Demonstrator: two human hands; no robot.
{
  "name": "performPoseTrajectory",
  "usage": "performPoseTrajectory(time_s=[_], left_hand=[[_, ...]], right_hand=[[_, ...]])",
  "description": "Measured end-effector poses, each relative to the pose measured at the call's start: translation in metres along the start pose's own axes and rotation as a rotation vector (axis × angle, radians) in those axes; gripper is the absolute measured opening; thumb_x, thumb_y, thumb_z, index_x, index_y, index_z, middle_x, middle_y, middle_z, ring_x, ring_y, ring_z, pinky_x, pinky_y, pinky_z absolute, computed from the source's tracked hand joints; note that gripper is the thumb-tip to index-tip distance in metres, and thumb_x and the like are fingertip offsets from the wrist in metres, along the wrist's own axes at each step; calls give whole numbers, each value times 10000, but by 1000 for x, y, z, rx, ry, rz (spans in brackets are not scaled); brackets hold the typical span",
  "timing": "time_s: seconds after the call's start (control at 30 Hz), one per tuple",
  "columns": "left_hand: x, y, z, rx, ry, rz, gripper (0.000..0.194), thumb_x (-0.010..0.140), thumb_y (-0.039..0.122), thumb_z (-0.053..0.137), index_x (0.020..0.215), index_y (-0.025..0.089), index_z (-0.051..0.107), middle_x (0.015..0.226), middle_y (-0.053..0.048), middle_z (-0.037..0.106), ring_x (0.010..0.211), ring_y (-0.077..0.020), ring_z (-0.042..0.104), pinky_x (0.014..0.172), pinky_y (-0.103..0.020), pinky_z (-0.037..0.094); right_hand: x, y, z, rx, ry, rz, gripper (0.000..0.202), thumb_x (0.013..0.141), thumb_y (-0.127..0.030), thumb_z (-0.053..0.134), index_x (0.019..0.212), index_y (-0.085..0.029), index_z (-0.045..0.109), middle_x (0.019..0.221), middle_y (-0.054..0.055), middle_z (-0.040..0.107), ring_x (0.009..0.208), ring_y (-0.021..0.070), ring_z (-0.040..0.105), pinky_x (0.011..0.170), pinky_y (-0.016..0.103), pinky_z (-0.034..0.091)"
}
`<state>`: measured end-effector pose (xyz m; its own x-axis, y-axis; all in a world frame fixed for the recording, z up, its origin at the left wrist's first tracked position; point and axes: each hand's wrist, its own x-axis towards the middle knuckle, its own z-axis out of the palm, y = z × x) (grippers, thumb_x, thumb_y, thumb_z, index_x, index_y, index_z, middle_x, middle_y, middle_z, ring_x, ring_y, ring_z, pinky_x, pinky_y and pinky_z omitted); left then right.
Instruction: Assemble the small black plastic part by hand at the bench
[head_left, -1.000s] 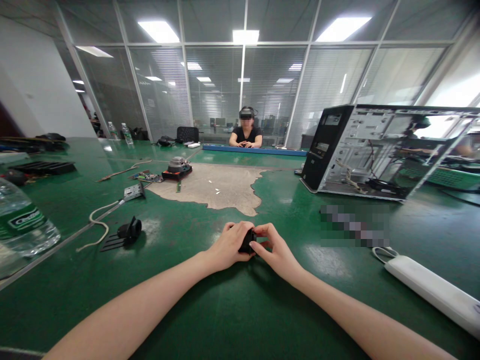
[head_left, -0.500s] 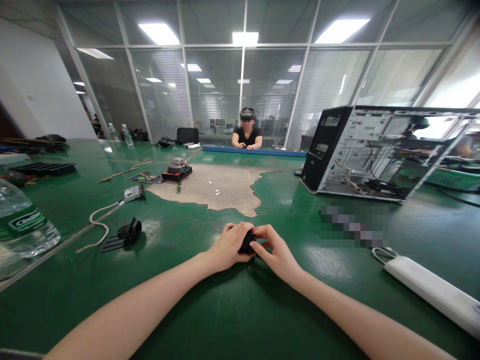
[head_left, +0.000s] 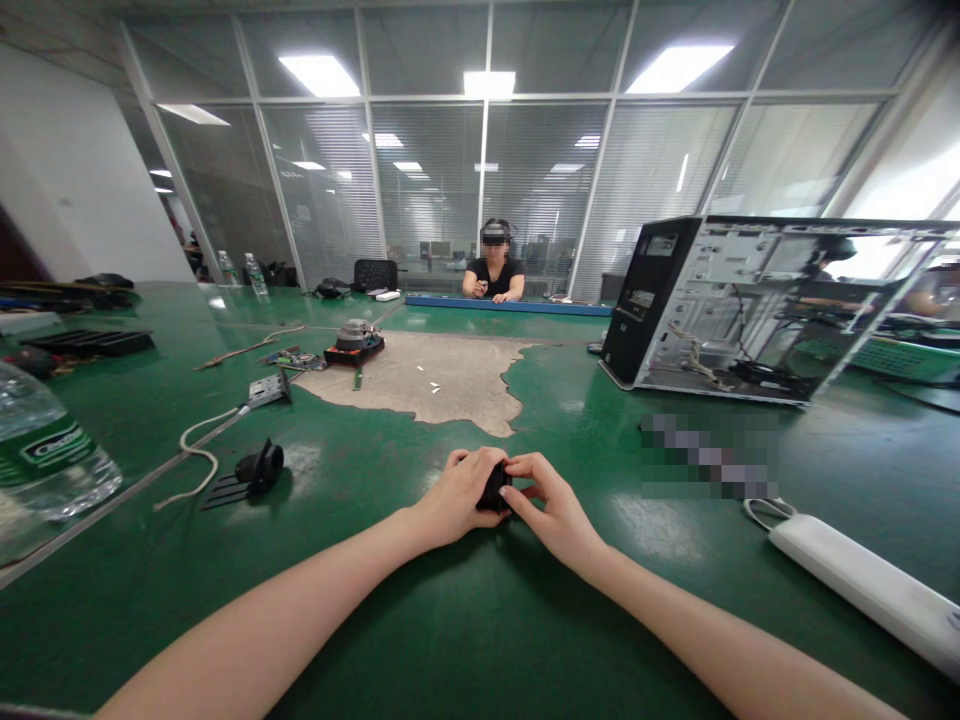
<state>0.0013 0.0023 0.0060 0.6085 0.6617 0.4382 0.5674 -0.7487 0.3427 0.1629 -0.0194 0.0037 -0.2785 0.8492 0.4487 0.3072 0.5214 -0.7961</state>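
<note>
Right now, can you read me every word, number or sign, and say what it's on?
No word reads clearly.
Green label on the nearby clear plastic bottle: slanted lettering, too blurred.
Black-fronted metal computer case: pale mark, too small.
Long white plastic bar: mark at its end, blurred.
Two distant clear plastic bottles: labels too small.
Small black held object: none shows.

Bare, slender forearms taper smoothly into slim, bare wrists and slim fingers.
</note>
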Motion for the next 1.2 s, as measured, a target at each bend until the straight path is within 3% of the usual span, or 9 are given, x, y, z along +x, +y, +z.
performPoseTrajectory(time_s=[0.23,0.47,0.7,1.0,1.2], left_hand=[[0,-1,1,3,-1,-6,548,641,219,606,1099,236,307,1073,-40,498,1015,-207,468,863,-360,281],[0,0,-1,-4,3,2,576,634,201,613,1115,237,299,1091,-39,490,1029,-204,461,872,-357,276],[0,-1,0,15,8,8,538,654,247,612,1100,225,311,1076,-44,494,1009,-201,468,861,-356,284],[-1,-1,0,-7,4,4,561,631,209,614,1102,229,311,1071,-30,492,1003,-193,461,867,-345,272],[-1,-1,-1,-11,-5,0,548,639,216,608,1102,225,315,1072,-36,495,1006,-201,458,860,-345,279]], right_hand=[[1,3,0,126,-84,149,182,778,-257,500,944,-205,448,907,29,546,822,147,567,666,286,519],[-2,-1,0,-22,-4,-46,94,775,-233,496,867,-214,502,972,47,486,902,164,522,688,272,502],[2,7,1,128,-93,175,158,794,-279,480,926,-207,431,844,15,540,760,138,570,649,283,509],[-3,-1,0,-52,9,-60,123,772,-222,498,894,-207,499,979,52,493,911,169,520,700,280,498],[0,5,1,68,-51,97,236,771,-263,508,988,-204,438,936,51,543,812,155,573,656,291,513]])
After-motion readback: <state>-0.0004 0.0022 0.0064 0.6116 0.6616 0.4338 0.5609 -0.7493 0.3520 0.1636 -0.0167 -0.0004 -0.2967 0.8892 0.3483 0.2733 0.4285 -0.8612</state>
